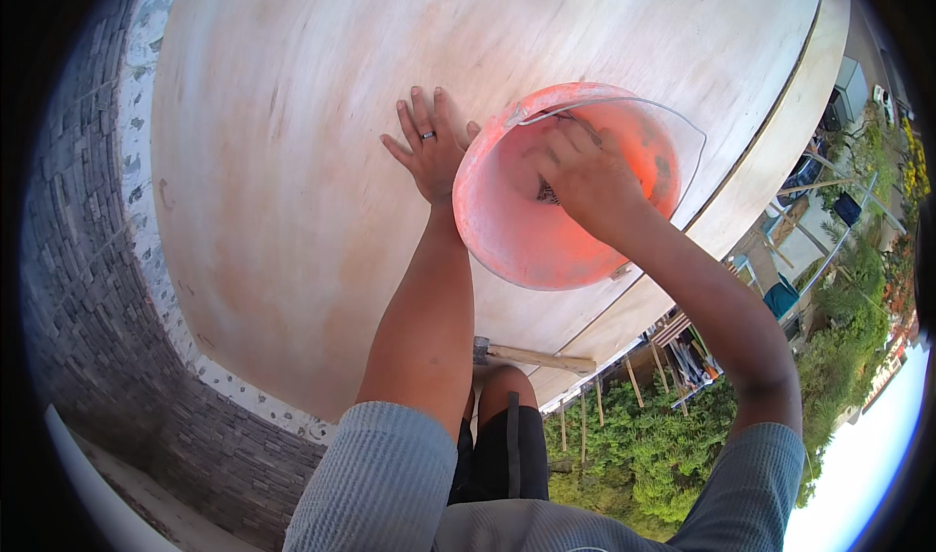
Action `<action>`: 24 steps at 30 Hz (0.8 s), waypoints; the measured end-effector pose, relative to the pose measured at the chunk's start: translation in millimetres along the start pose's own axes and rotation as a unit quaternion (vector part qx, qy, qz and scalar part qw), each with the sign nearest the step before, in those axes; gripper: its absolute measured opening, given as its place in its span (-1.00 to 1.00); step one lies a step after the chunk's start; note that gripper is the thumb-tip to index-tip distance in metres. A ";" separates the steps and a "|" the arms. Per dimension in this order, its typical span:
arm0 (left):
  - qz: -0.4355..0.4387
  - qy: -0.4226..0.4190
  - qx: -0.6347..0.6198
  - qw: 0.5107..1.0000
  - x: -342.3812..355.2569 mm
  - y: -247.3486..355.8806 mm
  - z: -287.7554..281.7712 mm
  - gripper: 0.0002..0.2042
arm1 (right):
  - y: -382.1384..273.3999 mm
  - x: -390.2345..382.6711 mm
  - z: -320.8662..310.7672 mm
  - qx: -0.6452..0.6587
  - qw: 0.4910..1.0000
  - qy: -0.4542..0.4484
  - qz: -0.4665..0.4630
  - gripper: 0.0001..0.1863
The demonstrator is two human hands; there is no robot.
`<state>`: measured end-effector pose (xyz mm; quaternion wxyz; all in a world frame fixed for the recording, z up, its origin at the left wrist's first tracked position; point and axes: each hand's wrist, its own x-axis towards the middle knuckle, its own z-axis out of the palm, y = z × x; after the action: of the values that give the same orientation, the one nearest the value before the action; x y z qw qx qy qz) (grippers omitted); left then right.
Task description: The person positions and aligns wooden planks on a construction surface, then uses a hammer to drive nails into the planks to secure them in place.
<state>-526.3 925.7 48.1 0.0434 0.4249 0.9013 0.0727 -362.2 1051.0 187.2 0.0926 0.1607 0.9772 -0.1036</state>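
Note:
My left hand [429, 152] lies flat on the pale plywood sheet [292, 162], fingers spread, a ring on one finger. Just right of it, an orange-red bucket [497, 222] is tipped toward me, its wire handle [704, 142] hanging to the right. Inside the bucket is my right hand [585, 177], its fingers bent and drawn together; what they hold, if anything, is hidden. Beside those fingers shows a small dark heap of thin pieces [548, 193], perhaps nails. A hammer [536, 357] with a wooden handle rests on the plywood by my knee.
A seam and the sheet's edge [770, 162] run along the right. Beyond lie a drop, green plants [643, 445], upright wooden stakes [634, 381] and scattered furniture. A speckled white border [141, 162] and a grey stone-block wall [73, 191] curve round the left.

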 end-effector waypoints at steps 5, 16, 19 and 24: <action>-0.001 -0.023 0.010 1.000 -2.5 -3.4 -1.0 -0.33 | 1.7 -33.4 16.3 -0.051 0.972 -0.223 0.045 -0.80; 0.005 -0.033 -0.017 0.999 -1.4 -3.9 -1.1 -0.33 | 24.5 9.4 43.5 0.075 0.974 -0.167 0.134 -0.78; 0.004 -0.034 -0.031 0.999 -2.9 -5.2 0.8 -0.32 | 16.3 -7.6 54.1 0.100 0.983 -0.102 0.119 -0.76; 0.020 -0.013 -0.017 1.000 -1.6 -5.8 1.2 -0.30 | 17.9 -20.5 35.0 0.204 0.948 -0.199 0.146 -0.77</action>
<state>-529.5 921.0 45.9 0.0605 0.4430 0.8906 0.0835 -332.0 1053.5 154.9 0.2644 0.2930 0.8629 -0.3156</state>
